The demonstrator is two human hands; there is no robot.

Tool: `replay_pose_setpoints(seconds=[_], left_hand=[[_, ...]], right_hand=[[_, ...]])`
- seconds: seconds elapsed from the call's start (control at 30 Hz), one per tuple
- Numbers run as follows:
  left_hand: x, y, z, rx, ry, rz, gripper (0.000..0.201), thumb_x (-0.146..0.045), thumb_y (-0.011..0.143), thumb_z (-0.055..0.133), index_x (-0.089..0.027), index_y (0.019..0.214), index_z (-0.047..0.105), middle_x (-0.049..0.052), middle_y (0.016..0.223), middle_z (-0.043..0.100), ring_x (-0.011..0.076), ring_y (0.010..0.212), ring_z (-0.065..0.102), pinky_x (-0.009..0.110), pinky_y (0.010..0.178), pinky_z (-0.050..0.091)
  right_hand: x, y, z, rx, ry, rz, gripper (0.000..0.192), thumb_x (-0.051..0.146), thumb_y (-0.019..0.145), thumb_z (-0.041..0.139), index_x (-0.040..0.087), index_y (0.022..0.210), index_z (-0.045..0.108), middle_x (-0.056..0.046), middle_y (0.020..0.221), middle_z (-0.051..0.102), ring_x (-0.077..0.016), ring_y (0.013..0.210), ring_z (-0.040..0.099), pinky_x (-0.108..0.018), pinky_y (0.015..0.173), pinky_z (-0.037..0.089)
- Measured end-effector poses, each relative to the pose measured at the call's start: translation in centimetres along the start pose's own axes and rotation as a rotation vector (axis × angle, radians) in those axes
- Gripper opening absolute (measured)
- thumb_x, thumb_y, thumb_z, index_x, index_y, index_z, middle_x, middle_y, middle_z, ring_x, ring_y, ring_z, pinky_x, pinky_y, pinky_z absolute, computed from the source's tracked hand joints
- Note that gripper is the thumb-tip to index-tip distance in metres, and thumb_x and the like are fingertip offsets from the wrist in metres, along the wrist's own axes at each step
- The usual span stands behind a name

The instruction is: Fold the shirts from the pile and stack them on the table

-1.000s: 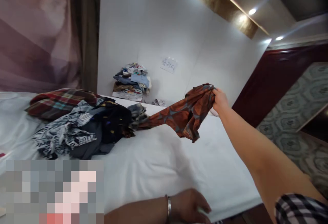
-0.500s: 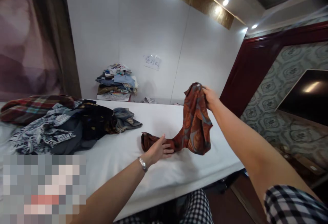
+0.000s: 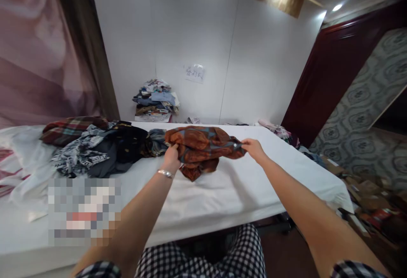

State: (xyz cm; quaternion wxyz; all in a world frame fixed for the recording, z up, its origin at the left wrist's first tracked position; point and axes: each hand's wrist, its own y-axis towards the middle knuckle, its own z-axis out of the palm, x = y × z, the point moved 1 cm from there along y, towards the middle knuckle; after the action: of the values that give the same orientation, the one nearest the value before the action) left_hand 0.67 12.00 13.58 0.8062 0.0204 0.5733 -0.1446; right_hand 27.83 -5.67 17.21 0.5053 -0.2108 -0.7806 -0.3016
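A white wall [image 3: 197,28] filled the upper middle of the frame, with a brown curtain [image 3: 79,45] at the upper left and a dark red door frame [image 3: 321,74] at the right. Below it, a bed [image 3: 248,184] under a white sheet ran across the middle. At the center lay a rust-orange shirt [image 3: 203,148] printed with grey-blue shapes, bunched and wrinkled, its lower edge sagging onto the sheet. Its long axis ran left to right across the frame, roughly level, stretched between the two hands. The left hand [image 3: 171,157], a bracelet at its wrist, had its fingers closed on the shirt's left end. The right hand [image 3: 252,147] pinched the shirt's right end with closed fingers. Just left of the shirt sat a heap of clothes [image 3: 95,146]. A stack of folded clothes [image 3: 155,100] stood against the wall behind the bed.
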Motion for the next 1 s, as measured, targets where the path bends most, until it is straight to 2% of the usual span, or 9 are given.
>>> replay_pose_setpoints(seconds=[0.13, 0.23, 0.33, 0.4, 0.5, 0.6, 0.7, 0.83, 1.0], left_hand=[[1.8, -1.0, -5.8, -0.134, 0.125, 0.057, 0.023, -0.021, 0.087, 0.048, -0.019, 0.106, 0.060, 0.005, 0.093, 0.071, 0.0152, 0.081, 0.067, 0.029, 0.078, 0.054], [3.0, -2.5, -9.5, -0.174, 0.299, 0.049, 0.010, -0.021, 0.079, 0.058, -0.016, 0.085, 0.064, 0.005, 0.077, 0.070, 0.0208, 0.078, 0.067, 0.033, 0.076, 0.053], [2.5, -3.7, -11.9, -0.193, 0.521, 0.071, 0.008, -0.024, 0.069, 0.069, -0.018, 0.071, 0.064, 0.008, 0.072, 0.067, 0.0313, 0.090, 0.065, 0.042, 0.084, 0.049], [1.4, -4.3, -12.3, -0.187, 0.813, 0.205, 0.013, -0.031, 0.070, 0.069, -0.020, 0.076, 0.066, 0.011, 0.085, 0.070, 0.0366, 0.100, 0.062, 0.047, 0.091, 0.045], [0.3, -4.9, -10.3, -0.094, 1.188, 0.493, 0.024, -0.040, 0.080, 0.058, -0.023, 0.095, 0.067, 0.012, 0.109, 0.068, 0.0338, 0.107, 0.060, 0.045, 0.095, 0.044], [1.1, -5.0, -6.2, 0.164, 1.177, 0.650, 0.027, -0.039, 0.086, 0.053, -0.024, 0.103, 0.066, 0.009, 0.115, 0.067, 0.0277, 0.108, 0.061, 0.039, 0.098, 0.044], [3.2, -4.4, -2.0, 0.392, 1.065, 0.745, 0.027, -0.035, 0.084, 0.057, -0.021, 0.105, 0.067, 0.010, 0.121, 0.066, 0.0275, 0.116, 0.058, 0.038, 0.104, 0.041], [5.8, -3.1, 1.0, 0.423, 1.187, 0.707, 0.025, -0.026, 0.076, 0.068, -0.018, 0.099, 0.068, 0.013, 0.115, 0.068, 0.0335, 0.116, 0.058, 0.044, 0.103, 0.040], [6.2, -2.3, 1.9, 0.432, 1.382, 0.607, 0.003, -0.018, 0.072, 0.067, -0.016, 0.074, 0.068, 0.014, 0.086, 0.070, 0.0322, 0.097, 0.064, 0.047, 0.097, 0.040]], right_hand=[[-6.3, -3.3, -1.0, 0.188, -0.174, 0.146, 0.010, 0.026, 0.057, 0.062, 0.019, 0.062, 0.066, 0.004, 0.053, 0.060, -0.0145, 0.054, 0.053, -0.028, 0.058, 0.042], [-8.6, -4.7, -1.2, 0.267, -0.305, 0.166, 0.009, 0.028, 0.060, 0.062, 0.019, 0.060, 0.065, 0.000, 0.059, 0.063, -0.0180, 0.062, 0.058, -0.030, 0.065, 0.045], [-8.7, -4.8, -1.4, 0.162, -0.342, 0.048, 0.010, 0.030, 0.062, 0.061, 0.021, 0.058, 0.061, -0.005, 0.082, 0.070, -0.0232, 0.086, 0.063, -0.035, 0.084, 0.046], [-8.1, -4.4, -1.1, 0.050, -0.260, -0.017, 0.014, 0.035, 0.066, 0.060, 0.022, 0.063, 0.059, -0.006, 0.090, 0.070, -0.0237, 0.094, 0.062, -0.037, 0.090, 0.045], [-6.8, -4.2, 0.1, -0.017, -0.028, -0.012, 0.024, 0.047, 0.072, 0.056, 0.023, 0.074, 0.057, -0.002, 0.077, 0.066, -0.0210, 0.078, 0.062, -0.038, 0.081, 0.050], [-5.3, -5.2, 2.0, 0.053, 0.122, -0.003, 0.028, 0.051, 0.074, 0.058, 0.024, 0.079, 0.057, 0.001, 0.072, 0.063, -0.0182, 0.069, 0.061, -0.034, 0.072, 0.052], [-3.9, -7.1, 3.1, 0.195, 0.118, -0.036, 0.027, 0.049, 0.076, 0.060, 0.023, 0.082, 0.063, -0.001, 0.078, 0.068, -0.0187, 0.075, 0.063, -0.033, 0.076, 0.052], [-3.3, -9.3, 2.2, 0.424, 0.023, -0.050, 0.029, 0.046, 0.082, 0.057, 0.024, 0.092, 0.073, -0.005, 0.101, 0.074, -0.0220, 0.098, 0.066, -0.035, 0.090, 0.050], [-6.6, -8.6, -1.0, 0.163, -0.166, 0.044, 0.029, 0.040, 0.081, 0.056, 0.022, 0.092, 0.076, -0.007, 0.105, 0.074, -0.0258, 0.106, 0.066, -0.041, 0.099, 0.047]])
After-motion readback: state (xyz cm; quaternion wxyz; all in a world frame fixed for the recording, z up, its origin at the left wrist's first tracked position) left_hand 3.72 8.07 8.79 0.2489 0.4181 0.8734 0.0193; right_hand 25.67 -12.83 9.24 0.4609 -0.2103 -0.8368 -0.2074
